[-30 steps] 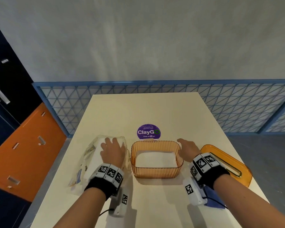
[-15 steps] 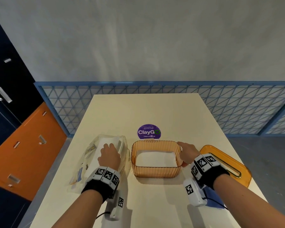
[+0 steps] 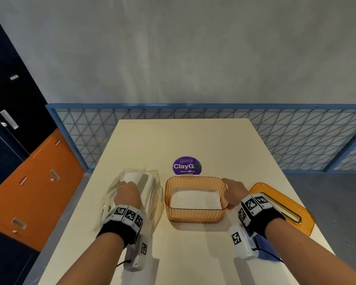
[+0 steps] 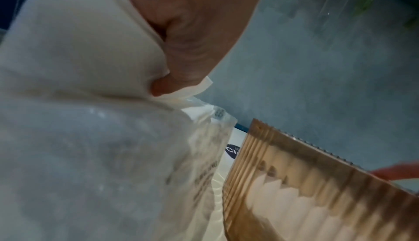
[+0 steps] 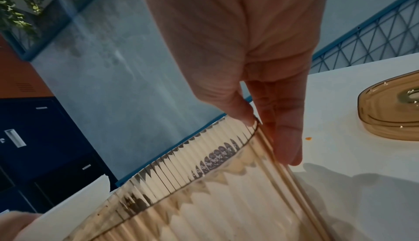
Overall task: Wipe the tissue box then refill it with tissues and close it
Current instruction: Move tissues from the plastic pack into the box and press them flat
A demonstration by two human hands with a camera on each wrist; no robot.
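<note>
The amber ribbed tissue box stands open mid-table with a low layer of white tissues inside. My right hand pinches its right wall, thumb on the rim and fingers down the outside. To the left lies a clear plastic tissue pack. My left hand is inside it, gripping a wad of white tissues whose far edge is raised. The thumb presses into the wad. The amber lid with its slot lies flat at the right.
A purple round sticker sits on the table just behind the box. A blue cloth lies under my right wrist. The lid is close to my right hand. A blue mesh railing runs behind the table; cabinets stand on the left.
My left hand went from lying flat on the pack to gripping the tissues and drew back toward me. My right hand closed in on the box's right wall and took hold of it.
</note>
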